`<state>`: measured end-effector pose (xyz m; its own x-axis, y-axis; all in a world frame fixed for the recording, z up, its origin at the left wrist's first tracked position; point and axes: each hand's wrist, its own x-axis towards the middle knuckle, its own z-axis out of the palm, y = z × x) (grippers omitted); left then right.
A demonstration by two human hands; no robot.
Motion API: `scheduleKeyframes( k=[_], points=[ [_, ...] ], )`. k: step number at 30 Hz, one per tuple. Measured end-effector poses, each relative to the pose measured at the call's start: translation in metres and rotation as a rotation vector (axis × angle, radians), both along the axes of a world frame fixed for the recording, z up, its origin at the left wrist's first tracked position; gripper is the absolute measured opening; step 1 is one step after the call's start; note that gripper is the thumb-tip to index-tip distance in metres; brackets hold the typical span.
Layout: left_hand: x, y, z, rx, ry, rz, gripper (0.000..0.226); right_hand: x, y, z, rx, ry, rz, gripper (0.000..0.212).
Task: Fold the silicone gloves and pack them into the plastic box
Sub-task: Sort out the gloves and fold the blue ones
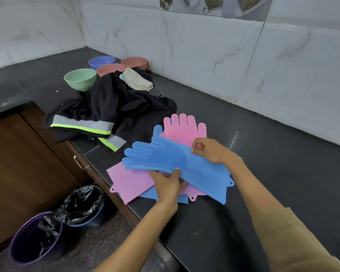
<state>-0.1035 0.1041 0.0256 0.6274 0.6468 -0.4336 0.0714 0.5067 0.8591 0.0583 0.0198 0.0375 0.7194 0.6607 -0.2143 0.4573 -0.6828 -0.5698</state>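
Observation:
A blue silicone glove (165, 156) lies across the top of a pile of gloves on the black counter, fingers pointing left. My left hand (168, 182) pinches its near edge at the palm. My right hand (208, 150) pinches its far edge by the wrist. Under it lies a pink glove (185, 127) with fingers pointing away, another pink glove (128, 180) whose cuff reaches the counter edge, and a second blue glove (151, 194) mostly hidden. No plastic box is in view.
A black garment with grey and yellow-green stripes (110, 112) is heaped left of the gloves, a folded cloth (135, 78) on it. Several bowls (81, 78) stand behind. Two bins with black liners (82, 207) sit on the floor below the counter (263, 154).

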Motion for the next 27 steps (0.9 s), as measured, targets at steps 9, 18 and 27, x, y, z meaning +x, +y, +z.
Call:
scheduleKeyframes(
  k=[9,18,27],
  points=[
    [0.018,-0.045,-0.012,0.468,-0.087,-0.558,0.047,-0.037,-0.135,-0.017,0.288,0.147,-0.408,0.016],
    [0.035,-0.103,-0.020,0.857,-0.020,-0.903,0.053,-0.111,-0.222,-0.023,0.112,0.137,-0.820,0.025],
    [0.061,-0.094,-0.016,1.005,0.026,-0.844,0.031,-0.136,-0.211,-0.020,0.012,0.161,-0.840,0.021]
  ],
)
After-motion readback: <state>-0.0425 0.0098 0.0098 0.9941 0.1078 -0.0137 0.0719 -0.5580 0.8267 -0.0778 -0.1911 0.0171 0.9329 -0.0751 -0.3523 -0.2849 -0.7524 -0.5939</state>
